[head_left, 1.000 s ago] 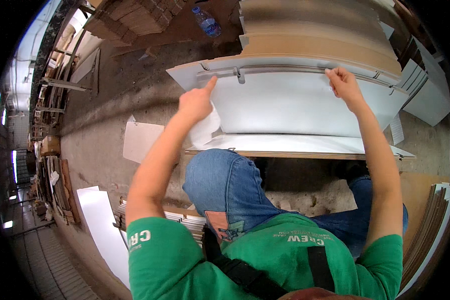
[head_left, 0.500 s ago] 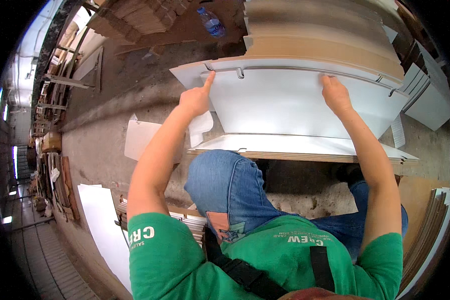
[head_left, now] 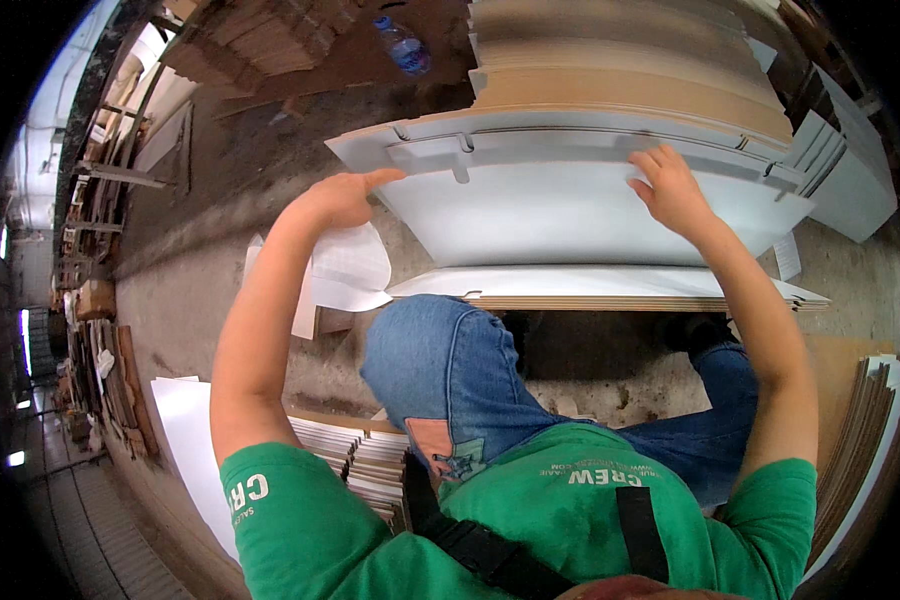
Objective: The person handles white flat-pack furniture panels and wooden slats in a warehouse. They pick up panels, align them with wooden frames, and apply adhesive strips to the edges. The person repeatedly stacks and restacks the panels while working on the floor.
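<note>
A large white panel (head_left: 570, 215) with notches along its top edge stands tilted in front of me, and its upper part is blurred. My left hand (head_left: 342, 202) is at the panel's upper left corner, index finger stretched toward the edge and the other fingers curled. Over the panel's upper right part hovers my right hand (head_left: 672, 188), fingers apart with nothing in them. Behind leans another white panel (head_left: 355, 148), at the front of a row of brown-edged boards (head_left: 620, 92). Close to my knees lies a stack of white-topped panels (head_left: 610, 303).
White papers (head_left: 355, 270) lie left of the panel. More panels are stacked at far right (head_left: 850, 190), by my right elbow (head_left: 855, 450) and under my left arm (head_left: 360, 450). A plastic bottle (head_left: 405, 48) lies on the floor at the back.
My left hand has moved left from the panel's top corner. My right hand has opened off the top edge. The front panel's top has come slightly away from the panels behind it.
</note>
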Tool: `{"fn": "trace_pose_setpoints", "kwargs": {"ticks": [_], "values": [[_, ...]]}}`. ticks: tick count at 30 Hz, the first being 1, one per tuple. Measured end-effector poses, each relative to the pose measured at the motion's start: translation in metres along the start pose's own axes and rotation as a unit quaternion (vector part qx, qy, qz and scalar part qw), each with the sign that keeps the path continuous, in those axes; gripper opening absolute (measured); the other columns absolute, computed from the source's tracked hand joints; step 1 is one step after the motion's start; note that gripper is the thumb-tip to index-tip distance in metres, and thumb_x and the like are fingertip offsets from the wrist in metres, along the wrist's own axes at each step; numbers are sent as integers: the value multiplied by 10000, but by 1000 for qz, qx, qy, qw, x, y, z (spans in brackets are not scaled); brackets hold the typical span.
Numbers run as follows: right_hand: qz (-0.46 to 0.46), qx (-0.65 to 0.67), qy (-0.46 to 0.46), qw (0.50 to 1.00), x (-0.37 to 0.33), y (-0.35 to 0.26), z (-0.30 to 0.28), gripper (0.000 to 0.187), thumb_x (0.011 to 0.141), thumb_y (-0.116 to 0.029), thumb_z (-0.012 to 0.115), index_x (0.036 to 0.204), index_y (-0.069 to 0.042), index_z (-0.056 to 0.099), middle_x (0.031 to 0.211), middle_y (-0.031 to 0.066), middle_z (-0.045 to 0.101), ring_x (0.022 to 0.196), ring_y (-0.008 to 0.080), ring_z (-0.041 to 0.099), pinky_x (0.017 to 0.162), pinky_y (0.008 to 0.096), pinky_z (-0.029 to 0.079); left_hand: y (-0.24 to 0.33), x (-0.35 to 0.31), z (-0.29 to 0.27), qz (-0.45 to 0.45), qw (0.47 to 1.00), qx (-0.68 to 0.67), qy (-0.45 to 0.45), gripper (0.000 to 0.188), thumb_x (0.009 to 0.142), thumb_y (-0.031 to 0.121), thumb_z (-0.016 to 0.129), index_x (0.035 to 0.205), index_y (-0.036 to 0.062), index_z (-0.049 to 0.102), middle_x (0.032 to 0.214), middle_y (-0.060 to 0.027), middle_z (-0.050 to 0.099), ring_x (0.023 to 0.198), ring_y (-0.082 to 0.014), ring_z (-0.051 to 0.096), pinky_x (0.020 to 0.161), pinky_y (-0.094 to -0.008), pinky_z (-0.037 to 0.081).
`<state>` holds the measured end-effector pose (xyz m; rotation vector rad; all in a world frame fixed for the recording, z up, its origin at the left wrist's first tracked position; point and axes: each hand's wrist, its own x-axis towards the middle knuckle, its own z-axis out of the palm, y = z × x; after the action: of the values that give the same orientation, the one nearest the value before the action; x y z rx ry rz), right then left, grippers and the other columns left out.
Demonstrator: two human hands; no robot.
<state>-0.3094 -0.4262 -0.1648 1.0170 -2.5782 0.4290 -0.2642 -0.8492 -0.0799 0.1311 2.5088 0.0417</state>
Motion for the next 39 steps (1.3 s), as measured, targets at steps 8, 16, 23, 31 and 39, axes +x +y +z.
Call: {"fn": "trace_pose_setpoints", "kwargs": {"ticks": [8, 16, 23, 31, 39], "values": [[25, 170, -442, 880, 16, -52, -88, 254, 714, -253, 703, 762, -15, 629, 639, 115, 597, 618, 247, 579, 584, 347, 465, 28, -55, -49, 47, 915, -208, 342, 297, 761, 141, 624, 1055, 103, 632, 869, -121, 660, 749, -214, 632, 678, -315, 502], [32, 372, 3, 928, 60, -110, -91, 100, 803, -95, 626, 885, -38, 618, 841, 49, 601, 729, 139, 559, 612, 260, 449, 113, -51, -32, 217, 853, -436, 189, 269, 717, 142, 729, 944, 14, 661, 854, -43, 646, 789, -90, 570, 705, -229, 471], [-64, 248, 83, 963, 68, -118, -73, 100, 741, -66, 639, 833, -50, 603, 794, 81, 556, 772, 245, 547, 631, 338, 466, 125, -42, -32, 234, 862, -420, 163, 217, 747, 128, 688, 914, -7, 655, 840, -61, 652, 792, -99, 586, 702, -231, 474], [-149, 77, 119, 979, 61, -122, -62, 165, 658, -17, 649, 812, -21, 590, 789, 68, 542, 731, 220, 537, 592, 310, 471, 122, -30, -29, 183, 839, -505, 86, 187, 748, 125, 669, 884, -4, 659, 774, -73, 655, 699, -93, 588, 640, -225, 471], [43, 307, 92, 946, 53, -95, -27, 107, 699, -40, 621, 793, -27, 571, 752, 89, 535, 696, 229, 521, 597, 313, 471, 109, -3, -19, 111, 885, -437, 116, 224, 745, 110, 684, 929, -13, 649, 789, -55, 645, 694, -85, 579, 627, -213, 468]]}}
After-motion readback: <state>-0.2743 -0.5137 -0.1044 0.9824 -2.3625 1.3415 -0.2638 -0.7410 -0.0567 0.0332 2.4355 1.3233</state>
